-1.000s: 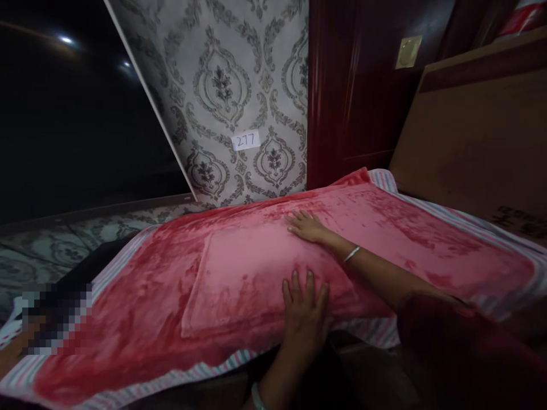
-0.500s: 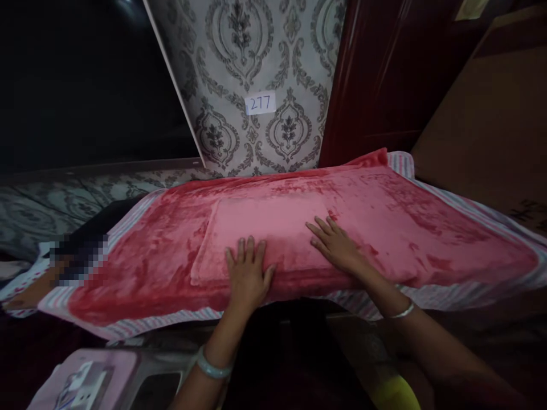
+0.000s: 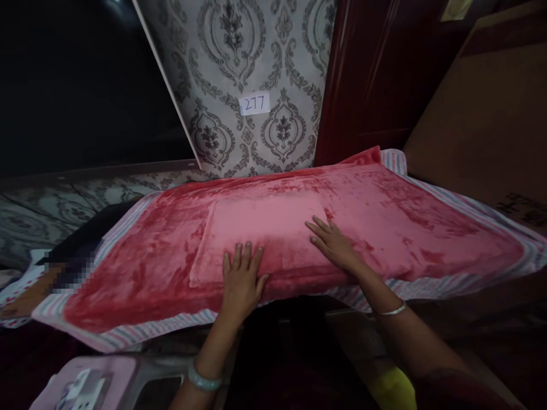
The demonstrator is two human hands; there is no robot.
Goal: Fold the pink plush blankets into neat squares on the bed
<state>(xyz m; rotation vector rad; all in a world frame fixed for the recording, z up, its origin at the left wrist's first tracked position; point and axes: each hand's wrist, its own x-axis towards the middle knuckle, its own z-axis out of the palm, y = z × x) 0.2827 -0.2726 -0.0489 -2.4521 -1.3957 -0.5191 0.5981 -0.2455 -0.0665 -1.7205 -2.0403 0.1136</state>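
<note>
A red plush blanket (image 3: 405, 222) with a striped border lies spread over a raised surface. On it sits a folded pink cloth (image 3: 265, 228). My left hand (image 3: 240, 280) lies flat on the cloth's near edge, fingers stretched out and slightly apart. My right hand (image 3: 335, 244) rests flat at the cloth's right side, fingers spread and pointing left. Each wrist wears a bangle. Neither hand holds anything.
A patterned grey wall (image 3: 256, 68) carries a small label reading 277 (image 3: 254, 104). Dark red wood (image 3: 367, 80) and a brown cardboard box (image 3: 482, 125) stand at the right. A pink object (image 3: 85, 384) is at the lower left; a yellow thing (image 3: 395, 390) shows low right.
The view has swung down and left. My right hand slid back toward me along the cloth. My left hand shifted left along the near edge.
</note>
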